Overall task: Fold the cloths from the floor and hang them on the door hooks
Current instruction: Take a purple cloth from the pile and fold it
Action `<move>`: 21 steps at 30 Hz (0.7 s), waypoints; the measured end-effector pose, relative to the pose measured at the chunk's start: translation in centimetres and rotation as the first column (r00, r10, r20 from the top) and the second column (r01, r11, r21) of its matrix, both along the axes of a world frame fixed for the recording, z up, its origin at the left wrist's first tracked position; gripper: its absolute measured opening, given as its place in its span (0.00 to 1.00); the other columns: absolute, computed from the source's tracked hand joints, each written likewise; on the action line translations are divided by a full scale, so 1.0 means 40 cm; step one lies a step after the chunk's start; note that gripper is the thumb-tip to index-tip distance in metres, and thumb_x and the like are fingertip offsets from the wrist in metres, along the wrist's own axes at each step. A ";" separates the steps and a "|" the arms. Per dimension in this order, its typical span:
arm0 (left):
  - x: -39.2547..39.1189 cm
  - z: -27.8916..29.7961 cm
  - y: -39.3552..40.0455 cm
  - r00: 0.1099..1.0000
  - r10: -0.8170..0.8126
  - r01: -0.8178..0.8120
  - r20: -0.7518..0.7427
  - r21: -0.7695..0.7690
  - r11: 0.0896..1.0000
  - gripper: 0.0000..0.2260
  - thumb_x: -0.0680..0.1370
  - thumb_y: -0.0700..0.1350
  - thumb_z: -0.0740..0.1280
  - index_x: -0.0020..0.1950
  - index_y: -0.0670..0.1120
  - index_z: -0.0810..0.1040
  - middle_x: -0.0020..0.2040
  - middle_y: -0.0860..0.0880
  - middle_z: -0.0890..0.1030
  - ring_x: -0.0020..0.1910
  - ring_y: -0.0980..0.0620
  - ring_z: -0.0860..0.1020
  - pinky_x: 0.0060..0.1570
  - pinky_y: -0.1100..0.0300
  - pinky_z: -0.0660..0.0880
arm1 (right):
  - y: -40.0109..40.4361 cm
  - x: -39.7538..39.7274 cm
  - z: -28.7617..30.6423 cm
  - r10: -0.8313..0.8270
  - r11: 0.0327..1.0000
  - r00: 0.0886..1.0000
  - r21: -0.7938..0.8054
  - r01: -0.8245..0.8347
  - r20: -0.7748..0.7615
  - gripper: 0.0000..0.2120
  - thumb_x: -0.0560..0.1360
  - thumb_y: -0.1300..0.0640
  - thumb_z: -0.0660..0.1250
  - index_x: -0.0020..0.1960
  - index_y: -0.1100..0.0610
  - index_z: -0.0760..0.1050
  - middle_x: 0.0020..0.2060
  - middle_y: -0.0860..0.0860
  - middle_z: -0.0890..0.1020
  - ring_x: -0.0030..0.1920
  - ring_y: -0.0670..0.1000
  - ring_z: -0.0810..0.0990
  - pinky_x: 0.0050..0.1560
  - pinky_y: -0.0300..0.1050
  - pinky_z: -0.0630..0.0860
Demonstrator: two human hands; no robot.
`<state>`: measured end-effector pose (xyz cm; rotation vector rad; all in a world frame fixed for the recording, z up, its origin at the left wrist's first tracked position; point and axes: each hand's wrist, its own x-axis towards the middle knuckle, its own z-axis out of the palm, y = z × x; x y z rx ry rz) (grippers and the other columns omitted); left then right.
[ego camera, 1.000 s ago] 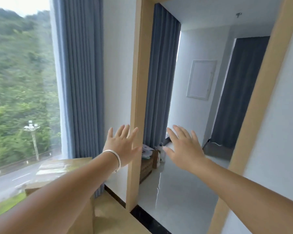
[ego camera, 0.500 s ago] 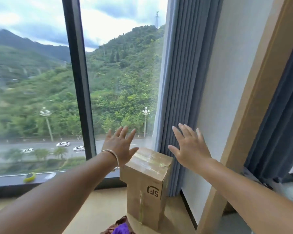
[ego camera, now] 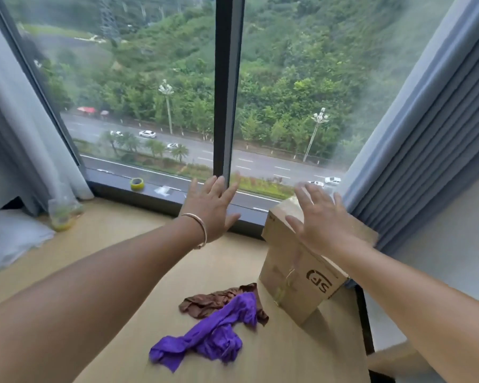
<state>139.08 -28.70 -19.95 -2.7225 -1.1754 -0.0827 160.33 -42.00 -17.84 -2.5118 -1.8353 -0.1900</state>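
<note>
A crumpled purple cloth (ego camera: 213, 333) lies on the wooden floor, overlapping a brown cloth (ego camera: 208, 301) just behind it. Both arms reach forward above them. My left hand (ego camera: 212, 208), with a bracelet on its wrist, is held out with fingers spread and holds nothing. My right hand (ego camera: 317, 217) is also spread and empty, hovering in front of the top of a cardboard box. No door or hooks are in view.
A tall cardboard box (ego camera: 296, 275) stands right of the cloths. A big window (ego camera: 227, 87) fills the far side, with blue curtains at the right (ego camera: 426, 150) and left. A tape roll (ego camera: 137, 184) sits on the sill; a plastic bag (ego camera: 64, 214) lies left.
My view has swung left and down from the doorway to the window and floor. The cloths have come fully into sight. Both hands stay spread and empty.
</note>
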 end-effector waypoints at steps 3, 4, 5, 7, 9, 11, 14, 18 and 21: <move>-0.024 -0.135 0.096 0.999 0.054 -0.054 -0.005 -0.082 0.995 0.31 0.79 0.65 0.48 0.79 0.54 0.44 0.79 0.46 0.50 0.78 0.47 0.48 0.73 0.41 0.47 | 0.114 -0.017 -0.110 0.044 0.998 0.998 -0.049 -0.046 -0.038 0.32 0.80 0.39 0.54 0.78 0.49 0.49 0.78 0.52 0.52 0.77 0.53 0.49 0.76 0.58 0.44; -0.031 -0.185 0.122 0.998 0.067 -0.069 -0.021 -0.101 0.992 0.31 0.79 0.65 0.48 0.78 0.53 0.45 0.79 0.46 0.51 0.78 0.47 0.48 0.73 0.41 0.48 | 0.146 -0.024 -0.152 0.062 0.995 0.997 -0.072 -0.066 -0.055 0.31 0.80 0.39 0.54 0.78 0.49 0.50 0.78 0.52 0.53 0.77 0.53 0.50 0.76 0.58 0.44; -0.038 -0.235 0.143 0.996 0.075 -0.080 -0.046 -0.115 0.990 0.31 0.79 0.65 0.48 0.78 0.53 0.45 0.79 0.45 0.52 0.78 0.47 0.49 0.72 0.41 0.49 | 0.173 -0.032 -0.199 0.080 0.991 0.995 -0.101 -0.086 -0.067 0.31 0.80 0.39 0.54 0.78 0.50 0.50 0.78 0.52 0.53 0.77 0.54 0.50 0.76 0.59 0.44; -0.055 -0.335 0.175 0.991 0.094 -0.108 -0.098 -0.153 0.982 0.32 0.79 0.65 0.48 0.79 0.53 0.45 0.79 0.45 0.52 0.77 0.46 0.50 0.72 0.41 0.50 | 0.217 -0.047 -0.298 0.105 0.979 0.992 -0.168 -0.116 -0.074 0.32 0.79 0.39 0.53 0.78 0.50 0.50 0.78 0.52 0.53 0.77 0.53 0.49 0.76 0.59 0.45; -0.072 -0.434 0.200 0.984 0.121 -0.147 -0.132 -0.210 0.967 0.31 0.79 0.65 0.47 0.79 0.53 0.45 0.79 0.45 0.52 0.77 0.46 0.50 0.72 0.41 0.50 | 0.252 -0.058 -0.398 0.120 0.963 0.989 -0.233 -0.139 -0.091 0.32 0.79 0.38 0.53 0.79 0.50 0.49 0.78 0.52 0.53 0.77 0.53 0.49 0.76 0.59 0.45; -0.090 -0.529 0.215 0.975 0.145 -0.186 -0.167 -0.268 0.945 0.31 0.79 0.65 0.47 0.79 0.53 0.44 0.79 0.45 0.51 0.77 0.46 0.49 0.72 0.41 0.50 | 0.278 -0.067 -0.497 0.139 0.941 0.984 -0.295 -0.167 -0.115 0.33 0.79 0.38 0.53 0.78 0.50 0.49 0.78 0.52 0.53 0.77 0.53 0.49 0.76 0.59 0.46; -0.116 -0.674 0.215 0.957 0.173 -0.248 -0.233 -0.346 0.905 0.32 0.79 0.65 0.47 0.79 0.53 0.43 0.79 0.46 0.49 0.78 0.47 0.48 0.72 0.42 0.49 | 0.306 -0.078 -0.649 0.182 0.897 0.971 -0.378 -0.229 -0.157 0.32 0.79 0.37 0.51 0.78 0.50 0.49 0.78 0.53 0.53 0.77 0.53 0.50 0.75 0.59 0.46; -0.150 -0.892 0.197 0.929 0.220 -0.338 -0.298 -0.439 0.833 0.31 0.79 0.64 0.47 0.79 0.53 0.45 0.79 0.46 0.50 0.77 0.48 0.48 0.73 0.42 0.48 | 0.332 -0.075 -0.889 0.207 0.849 0.952 -0.442 -0.289 -0.225 0.32 0.79 0.38 0.52 0.78 0.50 0.50 0.78 0.52 0.53 0.77 0.52 0.50 0.75 0.57 0.47; -0.185 -1.082 0.163 0.900 0.268 -0.416 -0.342 -0.495 0.763 0.31 0.79 0.64 0.49 0.79 0.54 0.46 0.79 0.47 0.52 0.77 0.49 0.49 0.73 0.43 0.47 | 0.329 -0.059 -1.104 0.195 0.782 0.947 -0.542 -0.308 -0.257 0.32 0.79 0.38 0.51 0.79 0.50 0.48 0.78 0.52 0.51 0.77 0.51 0.48 0.75 0.57 0.44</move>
